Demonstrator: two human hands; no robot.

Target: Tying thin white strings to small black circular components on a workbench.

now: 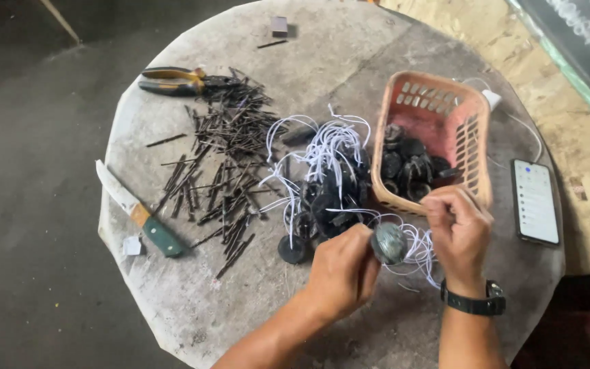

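Between both hands — round grey disc [389,243], dull, trailing white string [418,249].

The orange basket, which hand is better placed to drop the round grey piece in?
Probably the right hand: it sits against the near rim of the orange basket. The left hand holds the round grey piece farther from it, so it would have to pass the piece over or reach across.

head view, steeply down, close over table [192,301]
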